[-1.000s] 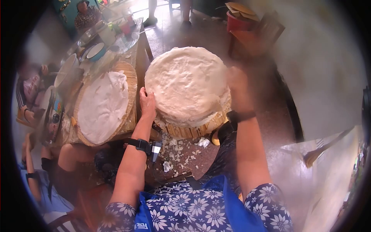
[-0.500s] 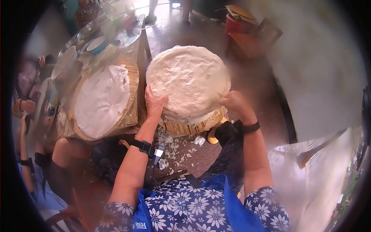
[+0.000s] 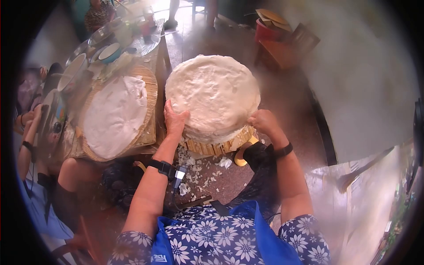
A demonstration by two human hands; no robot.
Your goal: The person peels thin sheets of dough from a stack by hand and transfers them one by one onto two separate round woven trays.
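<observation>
A large, thick, round slab of white dough-like material (image 3: 212, 90) sits in front of me on a round woven straw base (image 3: 216, 145). Against its near left side lies my left hand (image 3: 176, 119), the thumb stretched over the top edge and the fingers spread along the side. My right hand (image 3: 264, 122) is closed at the near right rim, its curled fingers touching the edge; what lies between the fingertips is hidden. Both wrists wear dark straps.
On the table at left, a round woven tray (image 3: 152, 86) carries a flat white sheet (image 3: 117, 117). Behind it stand bowls (image 3: 109, 53). White scraps (image 3: 225, 162) litter the floor. A red bucket (image 3: 267, 32) stands at the back right. Another person's arm (image 3: 27, 137) shows at far left.
The view has shifted slightly, so the slab and my hands appear a little lower and further left. Both hands keep the same places on the slab. The other person's arm at left has moved up.
</observation>
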